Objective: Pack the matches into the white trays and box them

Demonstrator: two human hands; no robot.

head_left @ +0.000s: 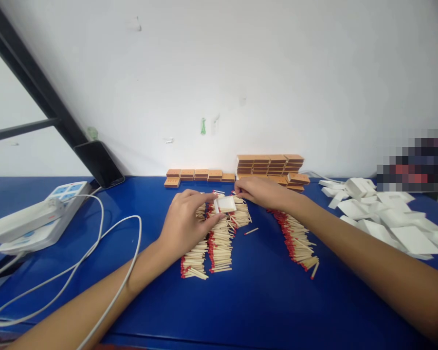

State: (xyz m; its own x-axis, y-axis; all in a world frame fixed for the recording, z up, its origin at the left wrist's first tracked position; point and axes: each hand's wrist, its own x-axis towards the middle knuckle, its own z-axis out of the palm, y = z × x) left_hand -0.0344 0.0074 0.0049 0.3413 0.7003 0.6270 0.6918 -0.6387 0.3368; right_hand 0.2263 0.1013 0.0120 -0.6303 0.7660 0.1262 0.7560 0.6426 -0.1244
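Between the thumb and fingers of my left hand (184, 216) is a small white matchbox tray (225, 204), tilted with its hollow side showing. A few matchsticks seem to lie along its lower edge. My right hand (261, 191) is just beyond the tray's right side, fingertips pinched together over the matches; what they grip is too small to make out. Red-tipped matches (221, 248) lie in rows below the tray, with another row of matches (297, 238) under my right forearm. One loose match (251, 231) rests between the rows.
Stacked orange matchboxes (270, 165) and a lower row of matchboxes (194, 174) line the wall. White trays (381, 209) are heaped at right. At left are a power strip (44, 214), a dark phone (99, 163) and a white cable (140, 233) crossing my left forearm.
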